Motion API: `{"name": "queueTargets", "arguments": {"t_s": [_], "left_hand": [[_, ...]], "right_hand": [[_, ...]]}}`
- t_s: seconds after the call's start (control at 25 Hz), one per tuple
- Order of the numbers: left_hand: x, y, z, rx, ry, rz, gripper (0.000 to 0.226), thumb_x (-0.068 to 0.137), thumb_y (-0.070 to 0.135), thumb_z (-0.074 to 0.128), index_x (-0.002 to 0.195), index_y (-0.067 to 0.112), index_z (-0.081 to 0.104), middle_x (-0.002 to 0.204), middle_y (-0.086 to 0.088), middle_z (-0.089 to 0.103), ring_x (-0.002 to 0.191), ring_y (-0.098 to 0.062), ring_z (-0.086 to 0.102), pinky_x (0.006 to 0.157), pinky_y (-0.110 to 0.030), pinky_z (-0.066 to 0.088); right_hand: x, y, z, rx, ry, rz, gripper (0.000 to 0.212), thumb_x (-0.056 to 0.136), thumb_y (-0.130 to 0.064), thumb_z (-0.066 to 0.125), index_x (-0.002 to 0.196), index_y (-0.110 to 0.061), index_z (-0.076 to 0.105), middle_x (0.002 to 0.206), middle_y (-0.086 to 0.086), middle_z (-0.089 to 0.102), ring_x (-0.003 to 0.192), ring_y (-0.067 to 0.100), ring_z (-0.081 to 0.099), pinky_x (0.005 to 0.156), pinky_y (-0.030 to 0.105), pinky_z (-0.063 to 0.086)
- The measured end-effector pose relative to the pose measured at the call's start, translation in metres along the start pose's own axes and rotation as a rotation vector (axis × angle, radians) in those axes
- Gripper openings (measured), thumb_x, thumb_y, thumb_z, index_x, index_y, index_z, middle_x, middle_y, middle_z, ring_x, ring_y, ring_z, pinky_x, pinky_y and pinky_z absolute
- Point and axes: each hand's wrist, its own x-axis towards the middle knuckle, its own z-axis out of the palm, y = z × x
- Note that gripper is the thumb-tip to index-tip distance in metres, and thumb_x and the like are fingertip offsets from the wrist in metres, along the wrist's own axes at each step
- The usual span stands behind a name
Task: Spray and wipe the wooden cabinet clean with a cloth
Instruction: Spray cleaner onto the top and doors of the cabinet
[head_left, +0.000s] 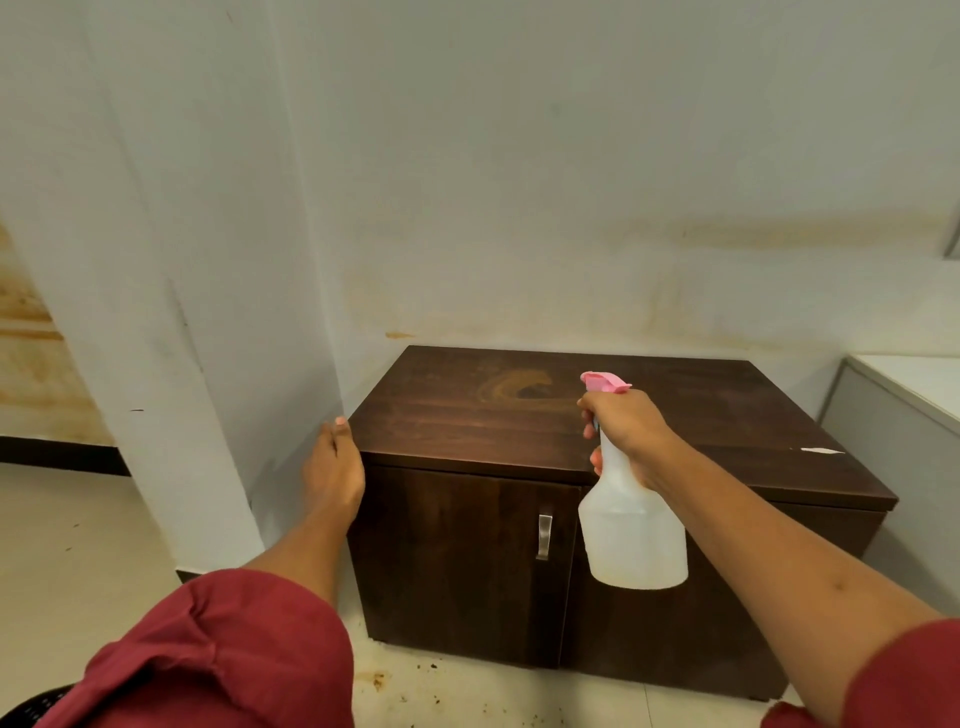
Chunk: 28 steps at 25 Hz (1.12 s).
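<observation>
The wooden cabinet (493, 415) stood low against the wall, its dark top carrying a pale, dusty smear (511, 387) toward the back — a sign, I judged, that no wiping had been done there. The right hand (626, 431) was curled round the neck of a translucent spray bottle (631, 530), holding it over the front edge of the top, its pink nozzle (602, 383) aimed at the smear. Whether a finger was squeezing the trigger could not be told. The left hand (335, 467) lay with fingers straight against the cabinet's left corner, holding nothing. No cloth was in view (nor any sheen of wet on the wood), so the task seemed barely begun: spraying at hand, all the wiping left. A small white scrap (821, 451) sat near the top's right edge.
</observation>
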Motion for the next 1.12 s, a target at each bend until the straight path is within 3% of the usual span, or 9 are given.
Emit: {"name": "queueTargets", "arguments": {"t_s": [0.28,0.48,0.68,0.8,0.88,0.96,1.12], "left_hand": [[0.001,0.0,-0.001,0.052,0.007,0.064,0.063,0.1,0.054,0.017,0.153,0.02,0.023,0.156,-0.008,0.032,0.144,-0.032,0.028,0.117,-0.048,0.022],[-0.005,0.008,-0.003,0.327,0.016,0.345,0.056,0.102,0.045,0.024,0.15,0.017,0.032,0.156,-0.011,0.031,0.148,-0.026,0.016,0.12,-0.041,0.006],[-0.01,0.012,0.005,0.54,-0.069,0.563,0.052,0.104,0.04,0.022,0.151,0.02,0.03,0.155,-0.003,0.035,0.149,-0.018,0.014,0.12,-0.038,0.0],[-0.009,0.014,0.01,0.581,-0.088,0.626,0.051,0.104,0.039,0.022,0.15,0.021,0.032,0.154,-0.001,0.038,0.149,-0.017,0.015,0.12,-0.037,-0.001],[-0.011,0.02,0.015,0.597,-0.1,0.67,0.051,0.104,0.039,0.022,0.15,0.021,0.032,0.154,-0.001,0.037,0.149,-0.017,0.016,0.12,-0.037,0.0],[-0.014,0.028,0.022,0.619,-0.152,0.714,0.051,0.104,0.039,0.022,0.15,0.021,0.032,0.154,0.001,0.037,0.149,-0.016,0.016,0.12,-0.037,0.001],[-0.016,0.044,0.037,0.644,-0.273,0.818,0.051,0.104,0.038,0.021,0.15,0.019,0.032,0.155,0.0,0.036,0.148,-0.015,0.017,0.121,-0.035,0.005]], "right_hand": [[-0.005,-0.007,0.01,0.011,0.04,-0.047,0.028,0.095,-0.032,0.056,0.105,-0.007,0.062,0.092,0.012,0.063,0.065,0.023,0.058,0.049,0.025,0.048],[-0.02,-0.009,0.029,-0.068,-0.139,-0.137,0.023,0.095,-0.03,0.057,0.101,-0.011,0.065,0.092,0.01,0.065,0.06,0.022,0.059,0.051,0.026,0.049],[-0.018,-0.015,0.041,-0.033,-0.064,-0.121,0.028,0.093,-0.033,0.058,0.106,-0.009,0.063,0.091,0.012,0.063,0.066,0.022,0.06,0.05,0.025,0.047],[-0.029,-0.012,0.04,-0.078,-0.261,-0.164,0.024,0.095,-0.035,0.058,0.102,-0.014,0.066,0.092,0.011,0.066,0.064,0.022,0.059,0.051,0.026,0.049],[-0.036,-0.008,0.036,-0.161,-0.329,-0.105,0.024,0.094,-0.035,0.058,0.09,-0.012,0.065,0.084,0.01,0.062,0.063,0.02,0.055,0.049,0.025,0.047],[-0.038,-0.003,0.023,-0.239,-0.28,-0.039,0.021,0.095,-0.034,0.055,0.085,-0.015,0.059,0.082,0.009,0.056,0.067,0.018,0.052,0.048,0.022,0.045],[-0.032,0.01,-0.029,-0.281,-0.253,0.179,0.025,0.09,-0.033,0.06,0.096,-0.009,0.063,0.089,0.012,0.058,0.074,0.02,0.054,0.053,0.025,0.047]]}}
